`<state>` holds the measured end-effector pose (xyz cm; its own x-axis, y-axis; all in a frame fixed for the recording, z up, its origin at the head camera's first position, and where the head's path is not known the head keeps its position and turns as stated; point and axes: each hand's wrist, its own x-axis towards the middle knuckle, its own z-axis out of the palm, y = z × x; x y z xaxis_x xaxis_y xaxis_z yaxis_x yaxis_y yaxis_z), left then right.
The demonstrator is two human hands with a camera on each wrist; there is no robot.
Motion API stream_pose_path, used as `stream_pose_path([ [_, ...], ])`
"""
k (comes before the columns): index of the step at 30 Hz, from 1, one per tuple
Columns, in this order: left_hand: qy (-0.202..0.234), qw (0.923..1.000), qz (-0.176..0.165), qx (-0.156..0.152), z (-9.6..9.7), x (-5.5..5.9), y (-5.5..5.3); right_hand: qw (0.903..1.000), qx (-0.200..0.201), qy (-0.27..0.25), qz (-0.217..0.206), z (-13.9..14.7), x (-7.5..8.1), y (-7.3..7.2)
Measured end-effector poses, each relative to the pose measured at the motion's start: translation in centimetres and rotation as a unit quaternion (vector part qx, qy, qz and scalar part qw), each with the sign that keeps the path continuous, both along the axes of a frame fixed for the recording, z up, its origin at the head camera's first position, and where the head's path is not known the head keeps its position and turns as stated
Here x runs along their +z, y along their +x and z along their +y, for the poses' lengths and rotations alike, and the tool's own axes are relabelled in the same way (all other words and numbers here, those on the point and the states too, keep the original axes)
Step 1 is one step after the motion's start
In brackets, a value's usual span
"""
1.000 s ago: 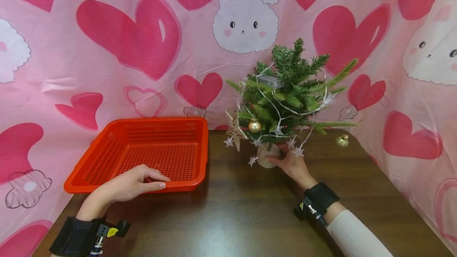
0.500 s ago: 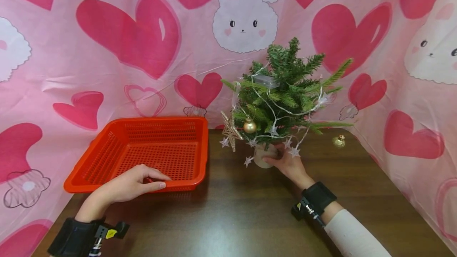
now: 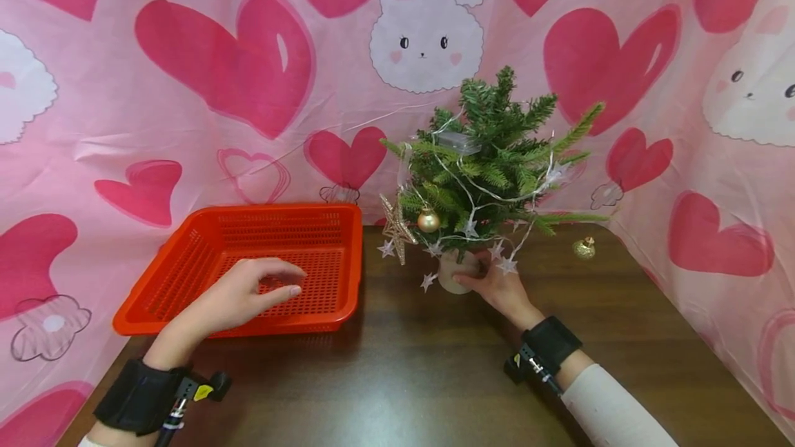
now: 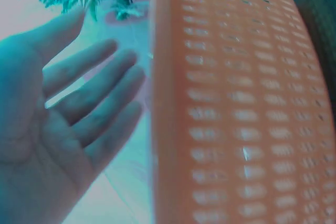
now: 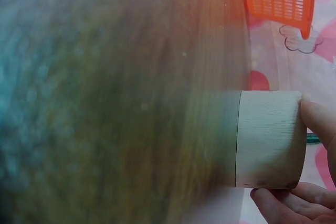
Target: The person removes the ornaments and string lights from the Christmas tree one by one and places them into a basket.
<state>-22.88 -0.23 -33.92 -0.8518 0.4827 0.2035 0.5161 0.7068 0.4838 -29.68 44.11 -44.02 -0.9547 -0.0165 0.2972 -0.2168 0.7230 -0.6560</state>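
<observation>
A small artificial Christmas tree stands on the table's right half, wound with star string lights. My right hand grips its pale round base, thumb on one side and fingers on the other in the right wrist view. A gold glitter star and a gold ball hang on its left side, while another gold ball hangs at the far right. Over the front rim of a red plastic basket is my left hand, holding nothing. Its fingers are spread and apart from the basket wall in the left wrist view.
The brown wooden table spreads in front of both hands. A pink cloth with hearts and rabbits stands behind the table and along its sides. A thin wire runs leftward from the tree across the cloth.
My left hand has let go of the basket's front rim and risen slightly. With its base in my right hand, the tree has shifted a little to the left.
</observation>
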Motion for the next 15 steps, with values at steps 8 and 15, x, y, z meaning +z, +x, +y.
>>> stream_pose_path([
  [8,0.073,0.9918,0.103,0.023,3.8,3.4,-1.6,0.9999,0.003,0.011,-0.001,-0.2,0.1,-0.1],
  [15,0.143,0.9812,0.126,0.032,7.6,6.3,-3.1,0.9999,0.012,0.007,-0.009,0.1,0.3,0.0],
])
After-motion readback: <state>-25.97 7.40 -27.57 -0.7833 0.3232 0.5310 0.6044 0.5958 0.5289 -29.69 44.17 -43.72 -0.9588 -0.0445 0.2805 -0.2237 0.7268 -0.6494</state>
